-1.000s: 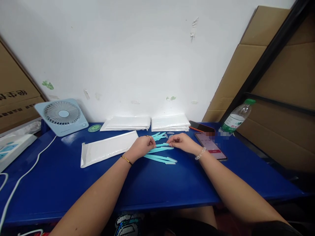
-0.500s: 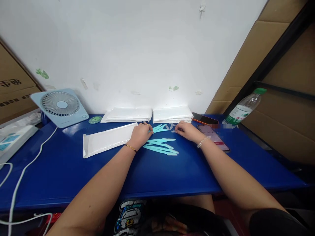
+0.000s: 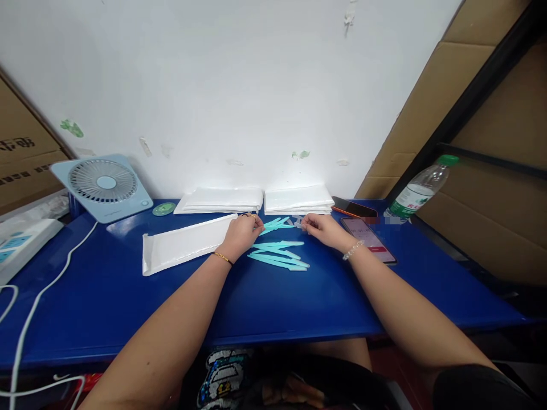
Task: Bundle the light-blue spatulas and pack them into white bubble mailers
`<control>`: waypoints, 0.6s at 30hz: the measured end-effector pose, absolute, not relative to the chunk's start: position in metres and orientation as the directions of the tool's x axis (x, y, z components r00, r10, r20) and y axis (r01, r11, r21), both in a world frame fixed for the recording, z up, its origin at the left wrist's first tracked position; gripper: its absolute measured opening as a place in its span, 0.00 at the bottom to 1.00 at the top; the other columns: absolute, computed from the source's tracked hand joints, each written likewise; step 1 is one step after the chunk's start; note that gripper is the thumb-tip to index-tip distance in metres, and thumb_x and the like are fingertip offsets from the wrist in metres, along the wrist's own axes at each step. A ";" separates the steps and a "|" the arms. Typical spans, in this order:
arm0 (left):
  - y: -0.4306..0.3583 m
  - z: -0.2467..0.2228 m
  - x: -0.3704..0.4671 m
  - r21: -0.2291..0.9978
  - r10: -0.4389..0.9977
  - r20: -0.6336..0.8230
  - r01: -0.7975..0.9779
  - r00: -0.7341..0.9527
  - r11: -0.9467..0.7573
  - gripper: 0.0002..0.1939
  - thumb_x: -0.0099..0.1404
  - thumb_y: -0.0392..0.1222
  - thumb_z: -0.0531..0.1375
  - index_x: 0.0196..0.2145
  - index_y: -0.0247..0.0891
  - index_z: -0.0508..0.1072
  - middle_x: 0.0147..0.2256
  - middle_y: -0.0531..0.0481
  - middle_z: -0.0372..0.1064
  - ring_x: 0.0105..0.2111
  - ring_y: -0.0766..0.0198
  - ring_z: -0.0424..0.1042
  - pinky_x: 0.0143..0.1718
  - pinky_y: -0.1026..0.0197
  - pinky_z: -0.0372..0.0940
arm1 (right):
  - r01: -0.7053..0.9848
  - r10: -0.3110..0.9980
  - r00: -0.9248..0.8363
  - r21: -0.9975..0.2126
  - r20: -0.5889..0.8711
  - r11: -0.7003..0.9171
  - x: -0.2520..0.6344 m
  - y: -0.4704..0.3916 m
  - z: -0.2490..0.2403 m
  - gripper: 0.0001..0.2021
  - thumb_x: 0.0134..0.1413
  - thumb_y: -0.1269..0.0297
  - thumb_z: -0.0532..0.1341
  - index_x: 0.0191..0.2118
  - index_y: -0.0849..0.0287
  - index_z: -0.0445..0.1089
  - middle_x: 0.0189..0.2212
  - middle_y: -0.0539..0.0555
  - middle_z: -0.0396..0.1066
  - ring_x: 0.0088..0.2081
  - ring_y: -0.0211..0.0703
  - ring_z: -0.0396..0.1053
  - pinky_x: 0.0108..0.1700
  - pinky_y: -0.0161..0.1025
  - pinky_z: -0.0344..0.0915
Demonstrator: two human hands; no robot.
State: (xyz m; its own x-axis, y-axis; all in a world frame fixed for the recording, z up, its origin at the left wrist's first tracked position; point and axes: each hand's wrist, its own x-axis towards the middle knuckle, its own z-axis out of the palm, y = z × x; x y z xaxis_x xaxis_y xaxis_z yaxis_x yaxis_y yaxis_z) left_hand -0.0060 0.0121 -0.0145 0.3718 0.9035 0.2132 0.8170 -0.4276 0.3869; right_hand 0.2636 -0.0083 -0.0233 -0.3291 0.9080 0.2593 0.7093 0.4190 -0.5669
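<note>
My left hand (image 3: 243, 234) has its thumb and fingers pinched at the near-left ends of a fanned pile of slim turquoise eyebrow razors (image 3: 277, 224), seemingly gripping one. My right hand (image 3: 323, 230) is pinched beside a few small clear plastic caps (image 3: 297, 220), with one apparently at its fingertips. Closer to me lies a second group of turquoise razors (image 3: 277, 261), their pale, capped-looking ends pointing right. A long white padded envelope (image 3: 183, 245) lies flat, its right end beside my left hand.
Two stacks of white envelopes, a left stack (image 3: 220, 200) and a right stack (image 3: 298, 199), lie against the wall. On the right are a phone (image 3: 370, 242), an orange-edged phone (image 3: 354, 206) and a water bottle (image 3: 421, 191). A fan (image 3: 105, 188) and a power strip (image 3: 21, 245) stand left.
My right hand has shifted slightly left, its fingertips now closer to the clear caps. My left hand stays at the razor pile. The view has moved slightly.
</note>
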 end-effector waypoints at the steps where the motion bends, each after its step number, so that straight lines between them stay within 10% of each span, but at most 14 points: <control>1: 0.012 -0.015 -0.006 0.391 0.905 0.211 0.817 0.370 -0.425 0.08 0.61 0.43 0.56 0.33 0.39 0.73 0.35 0.48 0.73 0.35 0.60 0.69 0.35 0.61 0.59 | 0.706 0.909 -0.329 -0.573 0.255 0.416 0.263 -0.008 -0.023 0.09 0.57 0.60 0.54 0.35 0.59 0.68 0.27 0.52 0.71 0.27 0.38 0.64 0.30 0.34 0.59; 18: -0.001 -0.005 -0.004 0.455 0.873 0.081 0.762 0.480 -0.461 0.15 0.57 0.54 0.58 0.32 0.40 0.75 0.31 0.51 0.73 0.31 0.61 0.70 0.30 0.63 0.59 | 0.688 0.878 -0.432 -0.555 0.206 0.468 0.263 -0.008 -0.020 0.10 0.57 0.63 0.56 0.38 0.59 0.72 0.32 0.53 0.72 0.32 0.41 0.68 0.36 0.37 0.64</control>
State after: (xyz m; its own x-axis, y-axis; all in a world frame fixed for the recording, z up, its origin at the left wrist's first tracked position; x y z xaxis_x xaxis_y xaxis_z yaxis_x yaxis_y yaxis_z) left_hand -0.0037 -0.0005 -0.0055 0.4804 0.8733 0.0809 0.7618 -0.4613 0.4548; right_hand 0.2627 -0.0082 -0.0203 -0.4317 0.8782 0.2059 0.6875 0.4681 -0.5551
